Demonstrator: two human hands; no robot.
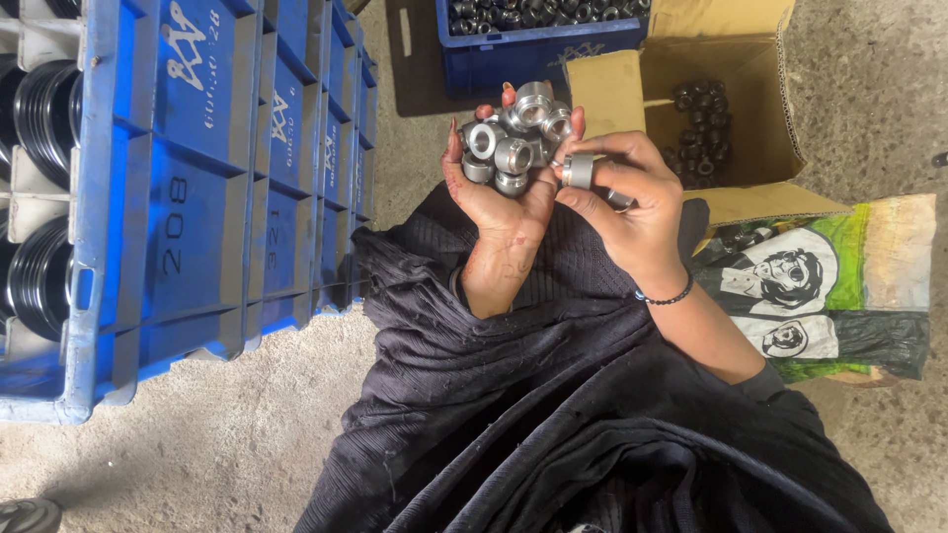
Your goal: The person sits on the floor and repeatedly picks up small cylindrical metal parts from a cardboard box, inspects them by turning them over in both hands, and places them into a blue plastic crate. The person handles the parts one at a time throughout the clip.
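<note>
About seven short silver metal bushings lie heaped in the cupped left hand, its fingers curled half open beneath them. At three o'clock the right hand pinches one more silver ring between thumb and fingertips, touching the heap. At one o'clock an open cardboard box holds a cluster of dark rings. At twelve o'clock a blue bin is full of similar parts. At nine o'clock, stacked blue crates hold black rings.
</note>
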